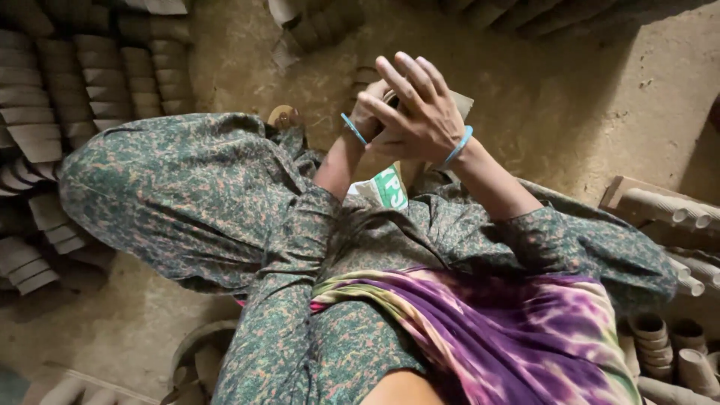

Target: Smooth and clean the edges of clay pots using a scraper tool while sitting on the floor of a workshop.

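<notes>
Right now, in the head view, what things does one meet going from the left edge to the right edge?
Stacked clay cups → raised knee in green patterned cloth → left hand → right hand, both hands clasped on a small clay piece → clay cups lying on a board.

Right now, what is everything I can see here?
Clay cup: one, pale brown, mostly hidden between the two hands.
Stacked clay cups: many, brown, in rows at left.
Clay cups: several, brown, at lower right.
Wooden board: one, tan, at right.
Printed sack: one, white and green, under the forearms.
Dirt floor: brown, all around.
Scarf: one, purple and yellow, on lap.
Bangles: two, blue, one per wrist.
Left hand: partly hidden behind the right.
Right hand: fingers spread over the cup.
</notes>
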